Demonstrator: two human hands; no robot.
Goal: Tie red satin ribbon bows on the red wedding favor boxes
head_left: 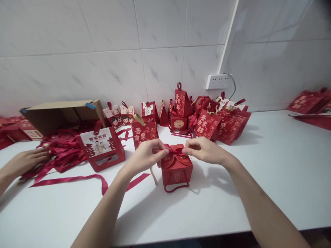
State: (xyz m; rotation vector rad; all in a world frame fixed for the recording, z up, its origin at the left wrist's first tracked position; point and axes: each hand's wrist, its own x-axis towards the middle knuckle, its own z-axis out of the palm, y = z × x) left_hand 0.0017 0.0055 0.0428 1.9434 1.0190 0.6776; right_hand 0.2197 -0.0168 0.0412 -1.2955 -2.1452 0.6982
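Observation:
A small red gift box [176,174] stands upright on the white table in front of me, with a red rope handle [177,188] hanging down its near side. Across its folded top lies a red ribbon [176,150] looped as a bow. My left hand [151,151] pinches the bow's left side between thumb and fingertips. On the opposite side, my right hand [203,150] has thumb and forefinger closed on the ribbon. Just behind my left hand is a red gift bag [145,132] with gold characters, partly hidden by that hand.
Another person's hand [32,159] rests at a heap of red ribbons [67,150] by an open cardboard box [63,109]. A red-and-white gift box [102,148] stands beside the heap. Several red gift bags [208,124] line the wall below a power strip [217,82].

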